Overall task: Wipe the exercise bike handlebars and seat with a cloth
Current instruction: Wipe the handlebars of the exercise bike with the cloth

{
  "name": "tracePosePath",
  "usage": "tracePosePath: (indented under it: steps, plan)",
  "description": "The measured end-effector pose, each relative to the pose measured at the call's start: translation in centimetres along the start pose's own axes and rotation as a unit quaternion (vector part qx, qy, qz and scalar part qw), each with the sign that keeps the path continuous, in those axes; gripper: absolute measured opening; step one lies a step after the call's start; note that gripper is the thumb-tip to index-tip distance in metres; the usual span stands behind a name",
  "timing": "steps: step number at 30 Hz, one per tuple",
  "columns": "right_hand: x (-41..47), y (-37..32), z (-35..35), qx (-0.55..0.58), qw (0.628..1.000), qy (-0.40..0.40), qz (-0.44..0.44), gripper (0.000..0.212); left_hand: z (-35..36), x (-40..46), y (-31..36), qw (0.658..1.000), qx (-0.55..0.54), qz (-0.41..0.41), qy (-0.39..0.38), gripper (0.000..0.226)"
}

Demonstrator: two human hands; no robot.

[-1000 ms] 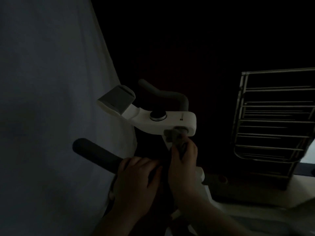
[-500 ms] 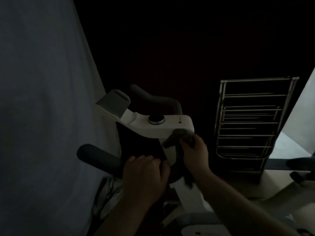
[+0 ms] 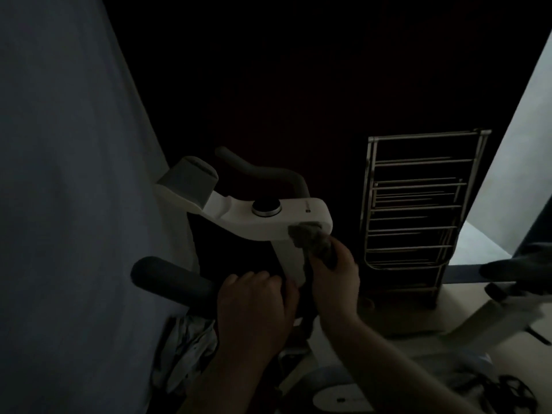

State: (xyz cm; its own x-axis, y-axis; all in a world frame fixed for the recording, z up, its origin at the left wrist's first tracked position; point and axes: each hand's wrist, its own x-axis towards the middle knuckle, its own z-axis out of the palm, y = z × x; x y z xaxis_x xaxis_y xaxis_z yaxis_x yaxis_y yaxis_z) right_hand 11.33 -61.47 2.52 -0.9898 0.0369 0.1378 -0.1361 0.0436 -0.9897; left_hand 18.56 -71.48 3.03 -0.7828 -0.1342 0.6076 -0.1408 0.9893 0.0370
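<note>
The fingers of the right hand [image 3: 334, 282] are curled around a crumpled grey cloth [image 3: 312, 239] and press it against the near right corner of the white plastic console [image 3: 268, 221], in the middle of the frame. The left hand [image 3: 254, 306], just beside it, grips the near dark padded handlebar [image 3: 170, 277], which goes toward the left. On top of the console sits a round black knob [image 3: 266, 207], and behind it curves the far grey handlebar [image 3: 263, 171]. At the right stands a folded metal drying rack [image 3: 418, 204]. The room is very dark.
</note>
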Motion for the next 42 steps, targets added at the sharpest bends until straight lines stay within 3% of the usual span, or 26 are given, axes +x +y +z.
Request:
tracePosePath:
  steps: [2,6,10,15,20,24,28,31,37,40,42]
  plan:
    - [-1.0,0.3,-0.4,0.012,0.999,-0.017,-0.026,0.019,0.0,0.2,0.0,1.0,0.0,-0.002,0.012,0.043]
    - [3.5,-0.9,-0.6,0.01,0.995,0.047,0.087,0.015,0.1,0.3,0.1,1.0,-0.013,-0.001,0.009,0.044]
    - [-0.8,0.5,-0.1,0.106,0.99,0.043,0.084,0.017,0.1,0.1,0.1,1.0,0.008,-0.003,0.007,0.043]
    - [4.2,-1.3,0.3,0.026,0.992,0.025,0.121,0.007,0.1,0.4,0.1,1.0,-0.003,-0.003,0.005,0.043]
    - [1.6,-0.1,-0.3,0.037,0.998,-0.005,0.048,0.02,0.1,0.4,0.4,1.0,-0.012,-0.014,0.01,0.044]
    - [5.2,-1.1,0.1,-0.024,0.997,0.004,0.075,0.019,0.2,0.4,0.6,0.999,-0.018,-0.041,-0.001,0.044]
    - [3.3,0.7,0.0,-0.032,0.999,-0.041,-0.008,0.021,0.3,0.7,1.0,0.997,-0.001,-0.071,-0.03,0.043]
    - [6.3,-0.3,0.4,-0.072,0.997,-0.038,0.0,0.013,0.4,1.3,1.4,0.992,0.003,-0.107,-0.059,0.044]
    - [3.0,0.6,-0.8,-0.06,0.987,-0.113,-0.097,0.029,-0.2,1.8,2.2,0.985,0.002,-0.128,-0.117,0.044]
    - [6.2,-0.3,-0.2,-0.086,0.987,-0.105,-0.082,0.018,0.2,2.4,3.1,0.982,-0.045,-0.135,-0.123,0.042]
    - [5.1,0.2,-0.3,-0.066,0.991,-0.088,-0.08,0.024,0.6,2.2,3.5,0.986,-0.022,-0.125,-0.109,0.04]
